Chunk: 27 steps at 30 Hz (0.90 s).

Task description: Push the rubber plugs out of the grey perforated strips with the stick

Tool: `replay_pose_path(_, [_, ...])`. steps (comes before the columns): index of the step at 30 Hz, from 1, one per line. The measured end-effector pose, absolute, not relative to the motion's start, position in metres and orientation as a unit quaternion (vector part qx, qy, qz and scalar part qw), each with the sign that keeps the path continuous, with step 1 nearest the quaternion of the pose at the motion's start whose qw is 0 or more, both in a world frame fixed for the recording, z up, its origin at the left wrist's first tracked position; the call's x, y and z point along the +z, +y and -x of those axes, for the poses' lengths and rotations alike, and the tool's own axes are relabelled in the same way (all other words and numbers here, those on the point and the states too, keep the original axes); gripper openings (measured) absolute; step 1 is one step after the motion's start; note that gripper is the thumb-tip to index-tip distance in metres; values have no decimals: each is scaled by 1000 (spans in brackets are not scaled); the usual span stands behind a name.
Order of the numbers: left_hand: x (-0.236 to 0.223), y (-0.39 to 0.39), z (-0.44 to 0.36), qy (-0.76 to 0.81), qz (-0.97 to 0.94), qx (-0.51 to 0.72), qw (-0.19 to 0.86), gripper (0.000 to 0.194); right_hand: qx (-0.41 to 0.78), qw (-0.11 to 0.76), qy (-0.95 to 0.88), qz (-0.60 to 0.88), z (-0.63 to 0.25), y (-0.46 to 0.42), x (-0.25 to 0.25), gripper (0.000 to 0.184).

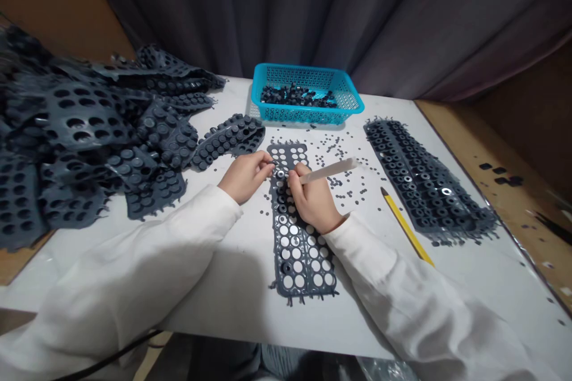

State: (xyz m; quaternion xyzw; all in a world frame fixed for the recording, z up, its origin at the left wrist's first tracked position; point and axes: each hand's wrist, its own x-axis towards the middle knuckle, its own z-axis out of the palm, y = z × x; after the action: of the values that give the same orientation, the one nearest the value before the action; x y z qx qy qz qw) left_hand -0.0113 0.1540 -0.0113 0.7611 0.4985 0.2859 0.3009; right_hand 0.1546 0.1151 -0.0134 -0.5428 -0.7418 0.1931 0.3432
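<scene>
A dark rubber sheet [282,286] with rows of round holes lies lengthwise in front of me on the white table. White shows through many of its holes, while some hold dark rubber rings. My right hand [314,201] rests over the sheet's upper half, closed around a pale, flat-sided stick [328,170] that slants up to the right. The stick's lower tip is hidden by the fingers. At the sheet's left edge is my left hand [247,177], its thumb and forefinger pinched together. Anything between those fingertips is too small to make out.
A blue basket [304,116] with small dark parts stands at the back. Many dark rubber sheets [89,113] are heaped at left. Stacked sheets [429,184] lie at right, near a yellow pencil-like tool [406,226]. Tiny dark discs [342,183] are scattered beside my right hand.
</scene>
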Motion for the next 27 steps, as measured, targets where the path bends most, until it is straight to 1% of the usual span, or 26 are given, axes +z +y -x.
replay_pose_path(2, [-13,153,13,497,-724,313,360,21,207,351,-738,538,-156,115,-15,27])
replay_pose_path(4, [-13,151,14,490,-658,346,455,25,232,376,-727,525,-158,115,-16,28])
replay_pose_path(6, [-11,147,14,468,-583,369,552,31,276,420,-696,513,-160,116,-16,30])
replay_pose_path(9, [-2,138,13,421,-500,361,666,40,354,490,-630,488,-163,117,-7,24])
replay_pose_path(12, [6,129,10,379,-447,341,735,46,399,533,-598,447,-161,112,10,25])
replay_pose_path(14, [9,124,8,360,-425,337,760,47,410,545,-600,419,-158,108,20,20])
replay_pose_path(16, [10,120,6,349,-413,334,772,47,416,544,-617,388,-154,103,26,8])
replay_pose_path(17, [10,119,6,348,-410,335,774,47,418,539,-629,373,-153,101,27,12])
replay_pose_path(19, [10,118,5,349,-404,337,775,46,418,528,-649,353,-151,99,26,27])
replay_pose_path(20, [10,117,6,349,-403,339,775,46,418,525,-653,350,-151,99,25,30])
replay_pose_path(27, [8,118,9,336,-399,357,775,44,409,547,-637,357,-149,100,23,32])
